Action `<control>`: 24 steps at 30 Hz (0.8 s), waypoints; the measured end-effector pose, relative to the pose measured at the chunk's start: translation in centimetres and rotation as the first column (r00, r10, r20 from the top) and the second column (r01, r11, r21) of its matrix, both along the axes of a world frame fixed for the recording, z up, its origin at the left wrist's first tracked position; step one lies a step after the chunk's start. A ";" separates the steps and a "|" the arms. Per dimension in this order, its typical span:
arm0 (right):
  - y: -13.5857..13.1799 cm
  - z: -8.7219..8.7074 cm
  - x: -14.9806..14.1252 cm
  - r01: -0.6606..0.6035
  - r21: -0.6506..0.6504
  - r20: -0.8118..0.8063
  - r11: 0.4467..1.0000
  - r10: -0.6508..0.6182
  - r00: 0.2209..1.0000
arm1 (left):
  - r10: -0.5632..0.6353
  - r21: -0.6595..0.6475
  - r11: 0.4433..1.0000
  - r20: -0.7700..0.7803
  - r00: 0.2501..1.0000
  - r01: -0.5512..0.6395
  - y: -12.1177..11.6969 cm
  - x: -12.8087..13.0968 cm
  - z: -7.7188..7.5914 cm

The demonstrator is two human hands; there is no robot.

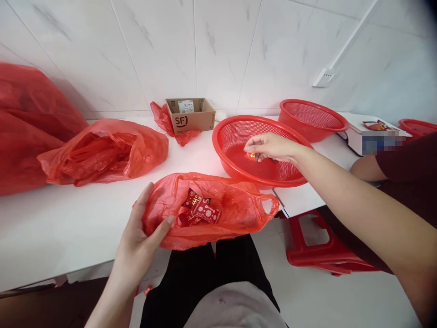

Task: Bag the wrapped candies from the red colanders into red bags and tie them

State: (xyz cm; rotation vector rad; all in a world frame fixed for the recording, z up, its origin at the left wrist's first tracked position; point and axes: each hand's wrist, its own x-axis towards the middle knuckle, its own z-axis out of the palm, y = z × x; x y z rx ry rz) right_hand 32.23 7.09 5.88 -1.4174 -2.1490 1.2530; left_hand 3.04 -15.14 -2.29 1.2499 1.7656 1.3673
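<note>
Sacking of thin red plastic (pixel 23 132) bulges at the far left of the white table (pixel 51 228), and a crumpled red bag (pixel 105 152) lies just right of it. Nearer, the left hand (pixel 141 232) has its thumb and fingers spread, holding the left end of an open red bag (pixel 239 218) at the table's near edge. Dark red packets (pixel 202 209) with pale and gold print lie inside that bag. Beyond it, by the wall, an open SF carton (pixel 194 120) rests against a scrap of red plastic (pixel 162 119). To the right stands a red mesh basket (pixel 227 152); above its bowl, the right hand (pixel 264 148) pinches a small shiny item (pixel 251 156), too small to make out. Farther right are a second basket (pixel 307 130), a red stool (pixel 314 250) on the near side, a white device (pixel 358 127) and a co-worker's dark sleeve (pixel 409 164).
</note>
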 end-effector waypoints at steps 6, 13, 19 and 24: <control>-5.3 3.0 -2.7 -0.170 -0.115 -0.376 0.979 0.116 0.919 | -0.007 -0.017 1.000 0.037 0.999 0.008 0.3 0.2 0.1; -9.2 2.7 -5.1 -0.262 -0.110 -0.235 0.959 0.231 0.944 | -0.032 0.011 0.999 0.050 0.998 0.031 0.0 0.1 -0.1; -4.6 1.7 -3.0 -0.036 0.275 -0.073 0.961 0.058 0.996 | -0.026 0.005 1.000 0.055 0.998 0.025 -0.1 0.2 0.3; 3.1 -2.0 3.3 -0.134 0.350 0.629 0.927 -0.127 0.767 | -0.043 -0.034 0.998 0.102 0.994 0.047 -0.1 0.4 0.7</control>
